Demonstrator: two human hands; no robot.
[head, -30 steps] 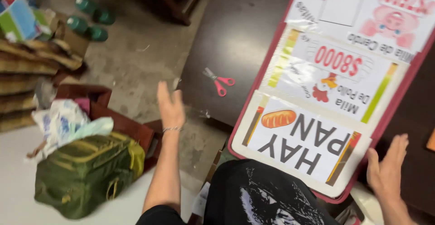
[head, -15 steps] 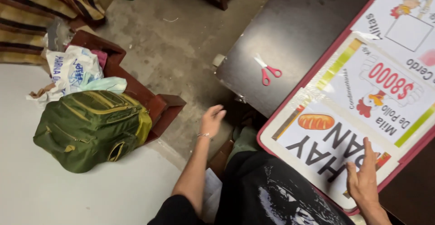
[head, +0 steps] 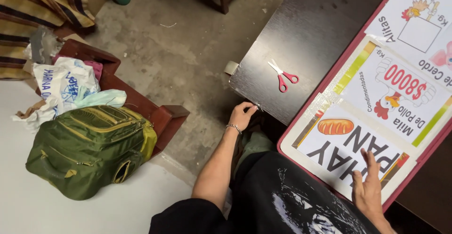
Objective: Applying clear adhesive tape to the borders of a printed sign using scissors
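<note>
Head view: right hand [head: 368,187] fingers [head: 365,157] rest flat on the sign board [head: 325,168].

left hand [head: 242,115] at table [head: 301,31] edge; right hand [head: 367,189] flat on sign [head: 376,111]

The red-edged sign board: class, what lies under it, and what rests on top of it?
Under the red-edged sign board is the dark table, with the covered part hidden. On top are glued printed sheets and the right hand, lying flat.

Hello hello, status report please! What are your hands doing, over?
Left hand gripping the dark table edge. Right hand flat on the poster board. Red scissors lying loose on the table, untouched.
</note>
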